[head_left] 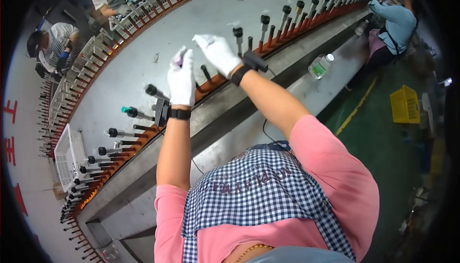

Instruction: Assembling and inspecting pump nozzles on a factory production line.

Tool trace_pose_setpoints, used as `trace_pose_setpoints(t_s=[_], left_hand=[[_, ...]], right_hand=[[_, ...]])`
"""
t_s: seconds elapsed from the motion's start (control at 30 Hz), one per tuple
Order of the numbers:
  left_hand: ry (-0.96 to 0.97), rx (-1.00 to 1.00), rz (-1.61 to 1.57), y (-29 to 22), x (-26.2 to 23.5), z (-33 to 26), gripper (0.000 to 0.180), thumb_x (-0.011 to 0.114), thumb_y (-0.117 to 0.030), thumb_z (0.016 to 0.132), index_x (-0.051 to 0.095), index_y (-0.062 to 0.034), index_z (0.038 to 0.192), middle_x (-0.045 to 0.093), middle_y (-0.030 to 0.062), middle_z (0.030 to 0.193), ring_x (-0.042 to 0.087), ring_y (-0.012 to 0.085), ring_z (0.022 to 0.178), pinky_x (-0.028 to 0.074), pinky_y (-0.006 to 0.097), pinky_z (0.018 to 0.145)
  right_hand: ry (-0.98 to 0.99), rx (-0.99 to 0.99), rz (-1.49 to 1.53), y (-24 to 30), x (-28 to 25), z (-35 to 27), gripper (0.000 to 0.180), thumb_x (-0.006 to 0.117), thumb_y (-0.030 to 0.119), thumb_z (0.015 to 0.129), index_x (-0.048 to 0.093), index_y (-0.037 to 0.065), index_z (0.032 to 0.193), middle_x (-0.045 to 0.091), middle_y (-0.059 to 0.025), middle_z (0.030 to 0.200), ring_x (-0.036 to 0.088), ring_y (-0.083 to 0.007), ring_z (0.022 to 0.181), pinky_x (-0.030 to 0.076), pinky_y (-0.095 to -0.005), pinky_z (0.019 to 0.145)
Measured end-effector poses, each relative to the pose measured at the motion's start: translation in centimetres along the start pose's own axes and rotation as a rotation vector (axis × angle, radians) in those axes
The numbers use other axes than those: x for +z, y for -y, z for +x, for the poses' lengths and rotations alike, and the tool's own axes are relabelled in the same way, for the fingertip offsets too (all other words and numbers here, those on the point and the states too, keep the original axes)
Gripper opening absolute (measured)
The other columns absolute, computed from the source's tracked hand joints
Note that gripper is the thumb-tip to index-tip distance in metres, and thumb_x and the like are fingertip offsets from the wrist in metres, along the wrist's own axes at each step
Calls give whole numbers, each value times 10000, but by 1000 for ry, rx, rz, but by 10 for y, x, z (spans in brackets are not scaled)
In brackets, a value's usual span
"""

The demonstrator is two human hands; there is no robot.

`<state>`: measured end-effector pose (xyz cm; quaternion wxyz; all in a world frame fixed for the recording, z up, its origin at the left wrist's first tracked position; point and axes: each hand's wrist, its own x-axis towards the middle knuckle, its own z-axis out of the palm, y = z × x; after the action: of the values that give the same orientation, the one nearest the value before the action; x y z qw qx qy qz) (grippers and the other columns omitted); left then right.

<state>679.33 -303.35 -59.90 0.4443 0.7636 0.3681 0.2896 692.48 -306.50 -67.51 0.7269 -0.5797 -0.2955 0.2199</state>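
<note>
A small purple patch (179, 62) shows at the fingertips of a worker's white-gloved left hand (181, 84), raised above a gray table (143, 66); it is too small to tell which way its long axis runs, or whether it is a held item. The left fingers point up, close together; their grip cannot be told. The white-gloved right hand (218, 54) points up and left, fingers bunched, hold unclear. Just right of it, a black-capped piece (237, 32) stands cap up, its long axis near upright; near the left wrist, another capped piece (152, 90) tilts cap-first to the upper left. More line the curved edge. Beyond are a clear bottle (319, 66), a white basket (70, 156), a yellow crate (405, 105) and 3 co-workers (394, 21).
</note>
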Motion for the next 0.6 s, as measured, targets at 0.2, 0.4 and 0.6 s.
trace_pose_setpoints(t_s=[0.2,0.4,0.6], left_hand=[[-372,73,17,-27,22,-40,375,551,-238,1046,578,36,1301,631,108,1281,580,173,1167,422,320,1049],[-151,-48,-214,-41,50,-101,363,502,-145,1062,527,37,1374,572,145,1384,549,233,1284,440,377,1112],[-58,-97,18,-129,129,20,502,601,-256,1016,483,14,1423,623,136,1260,613,168,1033,482,305,888]], right_hand=[[-19,24,-84,50,-99,-77,283,586,226,1000,675,43,1197,669,-172,1229,643,-309,1126,496,-357,985],[9,72,-229,99,-172,1,456,679,221,923,524,46,1314,636,-198,1204,622,-360,1122,500,-411,944],[110,-85,-130,83,-157,68,335,505,389,960,727,140,991,696,-198,858,670,-402,865,536,-455,770]])
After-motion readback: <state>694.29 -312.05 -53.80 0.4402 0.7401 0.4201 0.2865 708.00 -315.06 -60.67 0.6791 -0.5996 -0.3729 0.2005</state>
